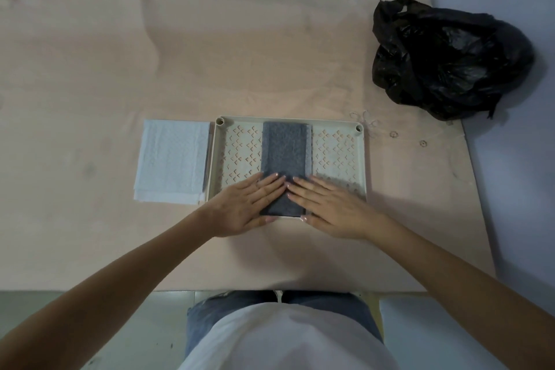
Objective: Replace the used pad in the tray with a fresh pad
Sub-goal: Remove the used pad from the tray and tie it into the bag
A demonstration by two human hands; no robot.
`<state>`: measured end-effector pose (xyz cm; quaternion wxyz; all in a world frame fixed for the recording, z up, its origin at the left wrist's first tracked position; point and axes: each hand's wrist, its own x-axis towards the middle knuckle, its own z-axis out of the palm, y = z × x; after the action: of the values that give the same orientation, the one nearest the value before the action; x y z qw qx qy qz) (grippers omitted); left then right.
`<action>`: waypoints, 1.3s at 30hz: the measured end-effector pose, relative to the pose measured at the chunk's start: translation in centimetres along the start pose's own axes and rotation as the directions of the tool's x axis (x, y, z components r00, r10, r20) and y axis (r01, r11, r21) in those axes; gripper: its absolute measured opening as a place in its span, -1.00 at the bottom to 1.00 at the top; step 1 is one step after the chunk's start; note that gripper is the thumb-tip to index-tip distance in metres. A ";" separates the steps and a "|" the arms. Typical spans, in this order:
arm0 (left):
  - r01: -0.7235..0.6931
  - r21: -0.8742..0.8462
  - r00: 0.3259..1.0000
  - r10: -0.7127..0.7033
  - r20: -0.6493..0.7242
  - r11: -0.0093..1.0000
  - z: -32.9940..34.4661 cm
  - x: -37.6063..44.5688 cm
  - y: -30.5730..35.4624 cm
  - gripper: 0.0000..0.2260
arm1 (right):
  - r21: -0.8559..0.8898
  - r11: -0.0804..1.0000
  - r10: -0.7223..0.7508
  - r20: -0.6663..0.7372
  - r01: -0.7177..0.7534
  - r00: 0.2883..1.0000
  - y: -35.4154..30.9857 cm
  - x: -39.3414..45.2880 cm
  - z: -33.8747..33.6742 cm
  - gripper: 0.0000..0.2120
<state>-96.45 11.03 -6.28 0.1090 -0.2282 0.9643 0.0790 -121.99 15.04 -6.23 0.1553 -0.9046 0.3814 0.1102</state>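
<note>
A cream perforated tray (336,126) lies on the table in front of me. A folded dark grey pad (283,147) runs down its middle, from the far rim to the near rim. My left hand (243,204) lies flat with its fingers on the pad's near left part. My right hand (330,204) lies flat on the pad's near right part, fingertips almost meeting the left ones. Neither hand grips anything. A folded white pad (172,159) rests on the table just left of the tray.
A crumpled black plastic bag (450,54) sits at the far right of the table, near the blue wall (510,159). The table's right edge runs diagonally past the bag. The near table edge is just in front of my body.
</note>
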 end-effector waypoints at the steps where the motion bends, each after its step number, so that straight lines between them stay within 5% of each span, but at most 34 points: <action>1: -0.030 0.004 0.999 0.030 0.026 1.000 0.3 -0.5 0.2 -0.42 | 0.005 0.999 -0.039 0.013 0.039 0.999 -0.1 -0.5 0.1 -0.44; 9: -0.088 -0.004 0.989 0.088 0.118 0.996 1.1 -1.0 -1.3 -0.52 | 0.076 0.990 -0.125 0.044 0.121 0.991 0.8 -0.7 0.1 -0.52; 17: -0.132 -0.116 0.991 0.134 0.005 0.984 0.4 -2.4 -2.2 -0.58 | 0.125 0.982 -0.145 0.004 0.143 0.989 1.7 -1.7 0.1 -0.57; 20: -0.048 -0.387 0.992 -0.003 -0.130 0.921 -0.5 -2.4 -1.3 -0.67 | 0.403 0.912 0.041 -0.259 0.070 0.965 1.0 -2.1 -0.6 -0.74; 22: 0.121 -0.583 0.933 -0.292 -0.208 0.804 -1.2 -1.5 -0.9 -0.72 | 0.592 0.806 0.347 -0.432 -0.028 0.832 1.0 -1.6 -1.3 -0.86; 23: 0.236 -0.659 0.871 -0.456 -0.183 0.715 -1.7 -0.7 -0.9 -0.72 | 0.700 0.706 0.501 -0.392 -0.103 0.772 1.2 -1.0 -1.9 -0.89; 25: 0.445 -0.754 0.730 -0.683 -0.007 0.484 -2.5 1.4 -1.4 -0.69 | 0.887 0.375 0.715 -0.092 -0.269 0.693 1.8 0.8 -3.1 -0.90; 27: 0.565 -0.769 0.638 -0.749 0.177 0.300 -3.0 3.5 -2.4 -0.66 | 0.918 0.055 0.731 0.231 -0.392 0.642 2.5 2.6 -3.6 -0.80; 32: 0.600 -0.799 0.545 -0.740 0.394 0.017 -3.2 6.5 -4.3 -0.60 | 0.873 -0.056 0.732 0.366 -0.485 0.574 2.9 5.1 -3.9 -0.70; 36: 0.631 -0.776 0.555 -0.688 0.467 -0.018 -3.6 6.9 -5.1 -0.65 | 0.862 -0.140 0.738 0.418 -0.487 0.529 3.2 5.5 -4.2 -0.67; 39: 0.640 -0.768 0.562 -0.660 0.499 -0.036 -4.0 6.9 -5.1 -0.70 | 0.856 -0.109 0.738 0.410 -0.505 0.536 3.2 5.5 -4.2 -0.79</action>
<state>-100.83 2.76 -4.65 -0.0210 -0.6700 0.5203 0.5291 -120.21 7.75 -4.73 0.5335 -0.3389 0.7571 -0.1654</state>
